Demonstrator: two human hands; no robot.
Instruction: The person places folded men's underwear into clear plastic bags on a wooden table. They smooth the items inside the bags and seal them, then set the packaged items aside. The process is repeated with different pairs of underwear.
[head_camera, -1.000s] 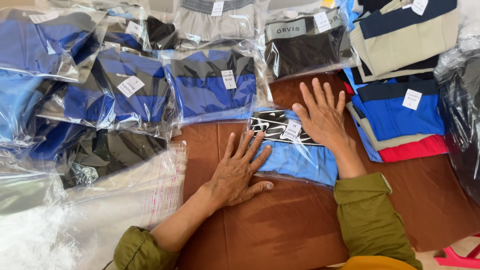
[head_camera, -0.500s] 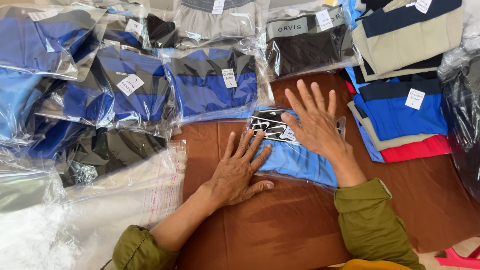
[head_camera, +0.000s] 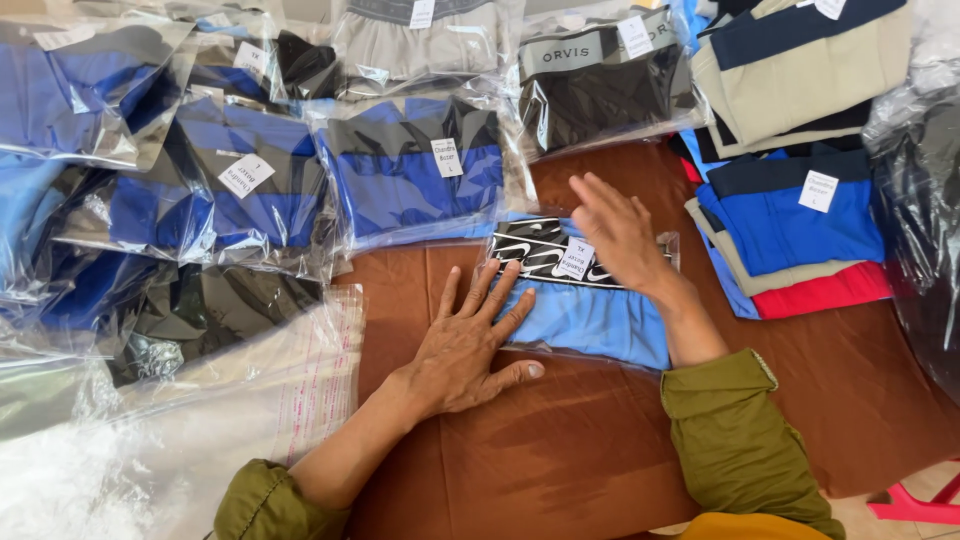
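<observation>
- Step in hand, as judged: flattening a bagged garment. The light blue underwear packet (head_camera: 590, 310), with a black patterned waistband and a white tag, lies flat in its clear bag on the brown worktop (head_camera: 560, 450), near the middle of the view.
- Left hand (head_camera: 470, 345): fingers spread wide, palm down. The fingertips rest on the packet's left edge; the heel of the hand and the thumb lie on the bare cloth. It grips nothing.
- Right hand (head_camera: 620, 235): open and flat, fingers together, laid over the waistband end at the packet's upper right. It holds nothing; whether it presses or merely skims the film cannot be told.
- Next move, as judged: it calls for steady flat pressure toward the bag's open side, with the left hand pinning the near edge so that the slick film does not slide.
- Edges: the packet's top edge lies just beside the bagged blue-striped garment (head_camera: 415, 175), and may touch it. Its right end is near the unbagged folded stack (head_camera: 790, 235) of blue, beige and red pieces.
- Open room: bare worktop lies below the packet, toward the person, and between the two forearms. To the left, a pile of empty clear bags (head_camera: 200, 420) overlaps the worktop's edge. More bagged garments close off the far side.
</observation>
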